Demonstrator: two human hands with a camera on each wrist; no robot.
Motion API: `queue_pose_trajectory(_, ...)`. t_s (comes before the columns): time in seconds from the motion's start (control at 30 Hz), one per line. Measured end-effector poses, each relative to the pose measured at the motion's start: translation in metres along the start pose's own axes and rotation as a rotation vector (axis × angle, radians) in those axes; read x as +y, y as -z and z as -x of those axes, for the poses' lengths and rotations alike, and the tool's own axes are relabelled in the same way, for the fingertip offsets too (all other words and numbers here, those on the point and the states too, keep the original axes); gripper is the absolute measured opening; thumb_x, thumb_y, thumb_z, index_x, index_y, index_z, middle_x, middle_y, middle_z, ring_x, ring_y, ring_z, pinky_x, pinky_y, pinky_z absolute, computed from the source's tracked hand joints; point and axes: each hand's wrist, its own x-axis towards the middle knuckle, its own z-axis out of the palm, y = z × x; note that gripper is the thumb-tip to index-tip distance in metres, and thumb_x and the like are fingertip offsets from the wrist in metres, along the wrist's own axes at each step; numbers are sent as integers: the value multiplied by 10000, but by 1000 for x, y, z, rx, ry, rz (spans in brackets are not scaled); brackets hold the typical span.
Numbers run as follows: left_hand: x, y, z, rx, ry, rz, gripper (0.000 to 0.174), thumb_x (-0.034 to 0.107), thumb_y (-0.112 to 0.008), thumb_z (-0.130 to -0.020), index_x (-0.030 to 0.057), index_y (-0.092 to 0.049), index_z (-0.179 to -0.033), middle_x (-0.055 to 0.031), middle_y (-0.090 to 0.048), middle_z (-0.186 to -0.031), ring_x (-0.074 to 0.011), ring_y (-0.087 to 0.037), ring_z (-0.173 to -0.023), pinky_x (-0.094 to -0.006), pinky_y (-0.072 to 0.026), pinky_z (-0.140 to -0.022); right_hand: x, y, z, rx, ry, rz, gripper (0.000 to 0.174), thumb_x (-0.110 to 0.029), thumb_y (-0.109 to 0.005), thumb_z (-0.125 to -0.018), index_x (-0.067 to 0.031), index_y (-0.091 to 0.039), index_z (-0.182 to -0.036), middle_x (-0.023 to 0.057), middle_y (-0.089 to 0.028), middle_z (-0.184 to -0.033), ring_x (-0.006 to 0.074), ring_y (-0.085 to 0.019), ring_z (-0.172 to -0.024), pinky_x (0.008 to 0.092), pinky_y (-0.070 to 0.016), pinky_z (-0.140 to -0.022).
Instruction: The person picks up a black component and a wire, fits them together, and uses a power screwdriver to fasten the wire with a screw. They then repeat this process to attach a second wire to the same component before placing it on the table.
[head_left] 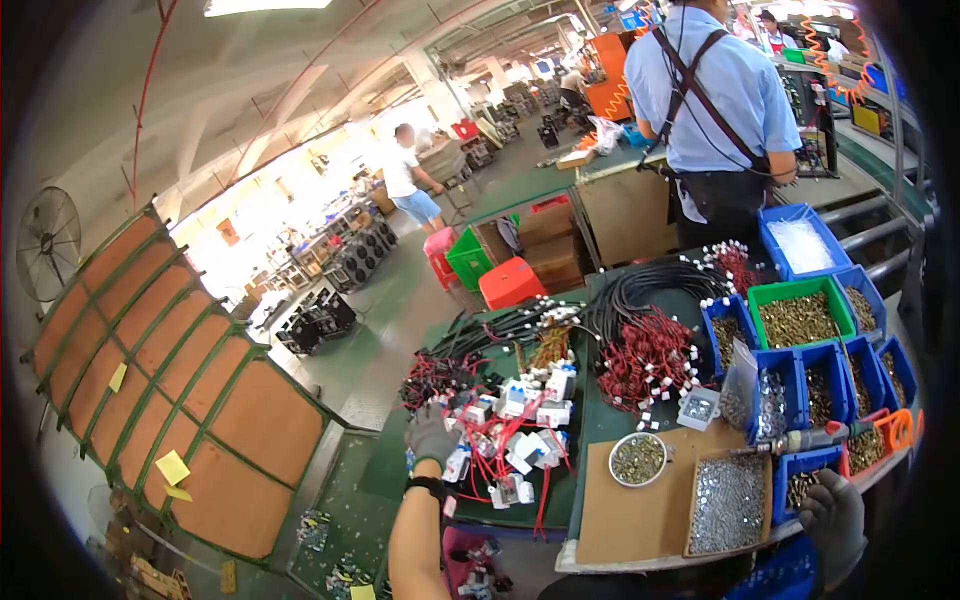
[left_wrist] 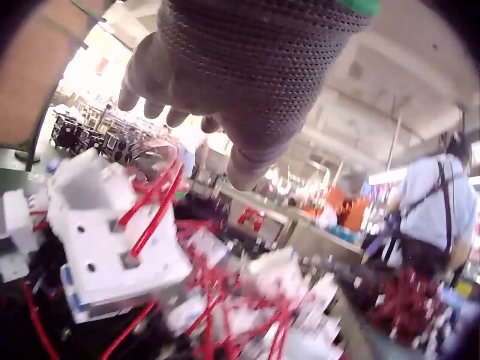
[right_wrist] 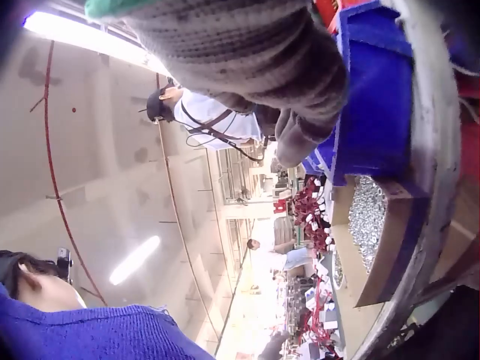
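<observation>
The left hand (head_left: 433,438), in a grey glove, is over the left edge of a pile of white boxy parts with red wires (head_left: 520,440). In the left wrist view the gloved hand (left_wrist: 240,82) hangs above white parts (left_wrist: 124,247), fingers loosely extended and nothing visible in them. At the right table edge, the gloved right hand (head_left: 835,520) is beside a blue bin of small metal pieces (head_left: 803,488). Its fingers bend loosely in the right wrist view, where the hand (right_wrist: 255,60) is by a blue bin (right_wrist: 375,97); no held thing shows.
A white bowl of small parts (head_left: 638,460) and a cardboard tray of silvery pieces (head_left: 728,503) sit between the hands. A powered driver (head_left: 808,438) lies across the bins. Dark and red wire bundles (head_left: 650,350) lie behind. A person in light blue (head_left: 715,100) stands beyond the table.
</observation>
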Motion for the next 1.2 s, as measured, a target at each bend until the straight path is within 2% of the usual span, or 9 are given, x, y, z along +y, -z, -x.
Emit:
queue_pose_trajectory(0.17, -2, -69, 13, 119, -83, -1, 621, 492, -545, -903, 189, -472, -1439, -72, -415, -1537, -399, -265, -1454, -601, -131, -1183, -4, -16, 14, 2, 5, -9, 133, -276, -504, -1005, -182, -506, -911, -44, -446, -712, 124, -507, -667, 280, -456, -598)
queue_pose_trajectory(0.4, -18, -62, 21, 166, -168, 51, 615, 489, -597, -881, 182, -504, -1406, -71, -501, -1464, -349, -314, -1431, -542, -147, -1190, 0, -5, 20, -101, 13, -8, 241, -319, -578, -961, -122, -538, -1095, -9, -502, -819, 161, -559, -761, 321, -511, -674)
queue_pose_trajectory(0.53, -10, -53, 36, 266, -191, 127, 571, 445, -648, -858, 166, -564, -1349, -89, -559, -1407, -334, -376, -1403, -532, -204, -1171, -5, -3, 30, -67, 25, 19, 380, -311, -587, -945, -72, -536, -1236, 86, -610, -934, 242, -635, -843, 369, -547, -736)
queue_pose_trajectory(0.73, 35, -45, 60, 367, -254, 338, 526, 434, -687, -794, 88, -616, -1184, -190, -683, -1002, -408, -644, -966, -504, -511, -846, 3, -7, 37, -128, -8, -16, 402, -240, -574, -923, -15, -529, -1253, 184, -641, -1021, 347, -667, -918, 490, -566, -850)
queue_pose_trajectory(0.8, 51, -75, 47, 356, -177, 269, 467, 432, -679, -791, 56, -651, -1066, -222, -689, -948, -412, -660, -916, -515, -518, -819, -3, -15, 50, -169, -22, 11, 408, -207, -564, -920, 15, -523, -1261, 220, -640, -1085, 382, -656, -992, 516, -538, -920)
queue_pose_trajectory(0.93, 79, -66, 43, 6, -75, 79, 366, 312, -651, -777, 20, -698, -994, -230, -697, -1030, -413, -671, -978, -503, -538, -838, -24, -5, 75, -165, 11, 55, 419, -201, -532, -985, 30, -475, -1329, 225, -634, -1132, 359, -656, -1046, 464, -529, -950)
queue_pose_trajectory(1.0, 78, -84, 24, -26, -107, -121, 321, 307, -608, -866, 80, -738, -1052, -143, -715, -1104, -308, -693, -1020, -440, -551, -844, -32, 9, 83, -130, 70, 74, 427, -195, -529, -990, 33, -458, -1344, 224, -634, -1135, 342, -663, -1024, 450, -542, -928)
queue_pose_trajectory(1.07, 76, -94, 2, -129, -370, -605, 299, 222, -553, -945, 93, -725, -1153, -84, -687, -1203, -259, -664, -1072, -365, -530, -871, -39, 18, 90, -116, 120, 50, 416, -181, -523, -993, 37, -457, -1342, 221, -636, -1134, 335, -666, -1011, 443, -549, -915)
queue_pose_trajectory(1.2, 78, -43, 6, 96, -115, -142, 294, 186, -558, -938, 47, -706, -1152, -108, -695, -1130, -243, -660, -995, -354, -524, -826, -46, 37, 86, -111, 98, 29, 396, -163, -511, -1000, 39, -460, -1337, 214, -639, -1129, 327, -667, -997, 437, -552, -905)
